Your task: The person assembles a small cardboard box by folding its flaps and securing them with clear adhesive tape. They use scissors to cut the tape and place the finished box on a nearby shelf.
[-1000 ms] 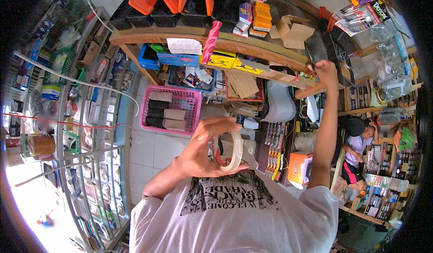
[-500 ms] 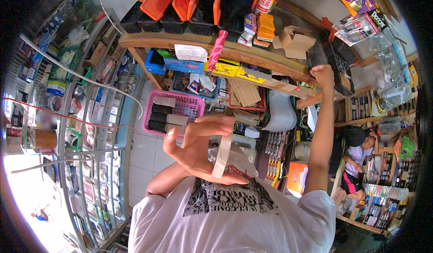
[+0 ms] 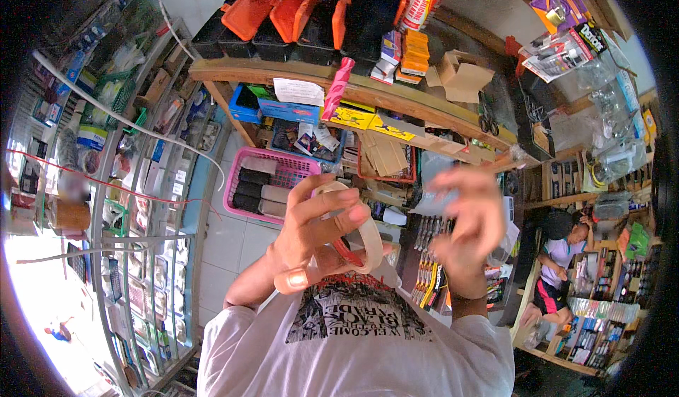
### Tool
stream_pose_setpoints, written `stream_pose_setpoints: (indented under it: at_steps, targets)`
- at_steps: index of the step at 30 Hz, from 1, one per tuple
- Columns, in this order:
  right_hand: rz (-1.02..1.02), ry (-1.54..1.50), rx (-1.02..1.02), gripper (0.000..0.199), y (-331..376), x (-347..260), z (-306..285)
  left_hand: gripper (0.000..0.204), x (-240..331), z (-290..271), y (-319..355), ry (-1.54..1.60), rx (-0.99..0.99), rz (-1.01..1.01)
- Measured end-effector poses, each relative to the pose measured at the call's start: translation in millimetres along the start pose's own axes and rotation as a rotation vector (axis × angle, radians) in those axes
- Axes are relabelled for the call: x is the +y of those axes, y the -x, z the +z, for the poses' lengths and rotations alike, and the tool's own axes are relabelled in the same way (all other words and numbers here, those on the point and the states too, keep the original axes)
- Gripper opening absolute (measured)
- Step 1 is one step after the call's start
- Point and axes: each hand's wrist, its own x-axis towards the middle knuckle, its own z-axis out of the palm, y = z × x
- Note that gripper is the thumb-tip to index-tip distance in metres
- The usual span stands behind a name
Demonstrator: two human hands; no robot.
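Observation:
My left hand (image 3: 311, 231) is closed on a roll of pale tape (image 3: 375, 248), a thin ring with a hollow middle, held up in front of my white printed shirt (image 3: 353, 358). The fingers wrap its left side, and the thumb is near its lower left. On the right, my right hand (image 3: 470, 220) is raised at about the same height, apart from the roll. Motion smears its fingers, so whether anything is in them does not show. Past it, a pair of black-handled scissors (image 3: 488, 116) is on the wooden shelf (image 3: 424, 107).
Black bins with orange lids (image 3: 247, 16) line the shelf, with sealant tubes (image 3: 423, 2) and an open cardboard box (image 3: 460, 77). Below stands a pink basket (image 3: 237, 177) of dark and grey rolls. Glass cases (image 3: 166, 255) stand left. A person (image 3: 559, 269) rests at the right.
My right hand has come down from the shelf edge toward my body. My left hand has turned, so the tape roll now shows more of its round opening.

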Motion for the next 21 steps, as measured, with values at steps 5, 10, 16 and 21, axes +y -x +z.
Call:
stream_pose_setpoints:
  at_steps: [5, 10, 16, 21]
  targets:
    - [-0.261, -0.064, -0.035, 0.051, 2.8, -30.0, 43.1, 0.046, 3.3, 10.6, 13.9, 0.136, 0.177, -0.082]
    - [-0.34, 0.005, 0.082, 0.041, 7.4, -26.2, 52.8, 0.079, 7.3, 13.4, 8.8, -0.077, 0.191, 0.011]
    - [-0.445, -0.087, 0.059, 0.037, 10.7, -16.9, 57.8, 0.1, 7.7, 19.5, 12.4, -0.155, 0.331, 0.153]
    - [-0.344, -0.261, 0.121, 0.036, 25.1, -16.4, 72.3, 0.099, 4.1, 23.8, 14.5, -0.182, 0.428, 0.211]
